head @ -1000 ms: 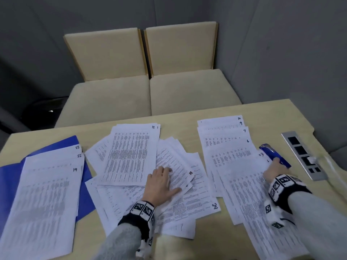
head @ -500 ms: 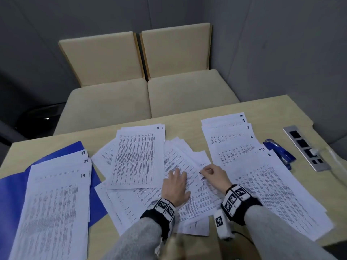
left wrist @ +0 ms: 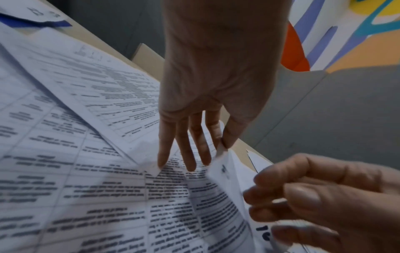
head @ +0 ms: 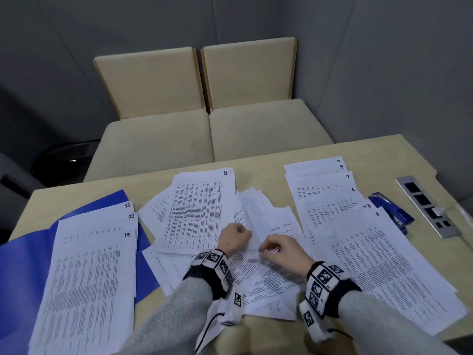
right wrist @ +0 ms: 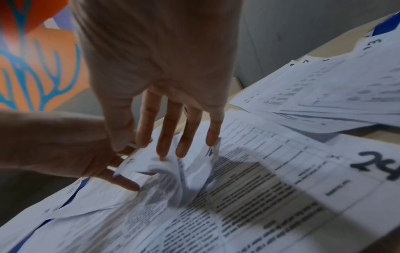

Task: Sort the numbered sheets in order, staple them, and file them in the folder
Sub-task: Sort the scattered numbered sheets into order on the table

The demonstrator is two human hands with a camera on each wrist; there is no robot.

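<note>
Loose numbered sheets (head: pixel 258 272) lie fanned across the middle of the table, and both hands work at them. My left hand (head: pixel 234 238) pinches a sheet corner (left wrist: pixel 220 150) between thumb and forefinger, with its other fingertips (left wrist: pixel 190 164) resting on the print. My right hand (head: pixel 275 248) pinches the lifted, bent corners of sheets (right wrist: pixel 168 164) beside it. Sheet 24 (right wrist: pixel 378 164) lies to its right. A pile topped by 19 (head: pixel 89 278) sits on the blue folder (head: pixel 23 265) at left. Another pile, topped by 2 (head: pixel 384 265), lies at right, and the blue stapler (head: pixel 391 211) is beside it.
A sheet marked 12 (head: pixel 199 208) lies behind my left hand. A metal socket strip (head: pixel 427 206) with a plugged cable is set in the table at far right. Two beige chairs (head: pixel 204 129) stand beyond the far edge.
My right hand left the right pile near the stapler and came to the middle pile. My left hand went from lying flat to pinching a corner there.
</note>
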